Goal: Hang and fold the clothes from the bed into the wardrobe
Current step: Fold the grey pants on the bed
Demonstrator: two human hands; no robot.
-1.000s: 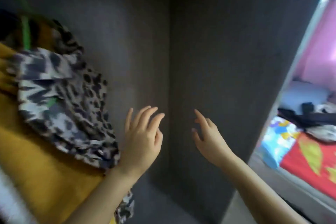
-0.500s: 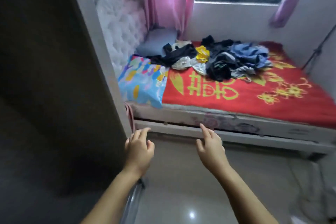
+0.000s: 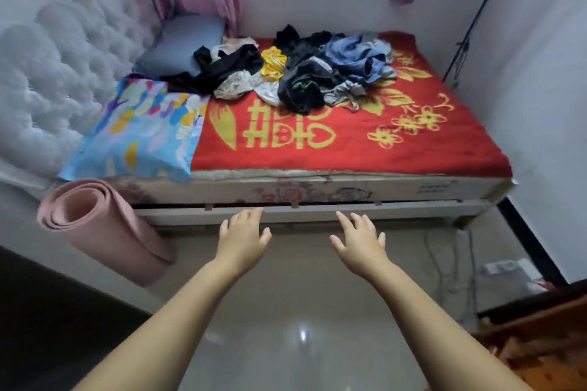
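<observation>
A heap of clothes (image 3: 295,73) lies at the far side of the bed (image 3: 349,190), on its red blanket with yellow patterns. The heap holds black, blue, grey and white pieces and one yellow garment (image 3: 273,62). My left hand (image 3: 243,240) and my right hand (image 3: 360,243) are stretched forward over the floor, just short of the bed's front rail. Both hands are empty with fingers spread and relaxed. The wardrobe shows only as a dark edge (image 3: 47,311) at the lower left.
A rolled pink mat (image 3: 101,228) leans by the bed's left corner. A colourful pillow (image 3: 139,130) and a grey pillow (image 3: 184,44) lie at the bed's left end. Cables and a power strip (image 3: 502,267) lie on the floor at right. Wooden furniture (image 3: 540,336) stands at lower right.
My view has swung from the wardrobe's inside to the bed and come closer to it. Both hands stay empty and reach forward toward the bed.
</observation>
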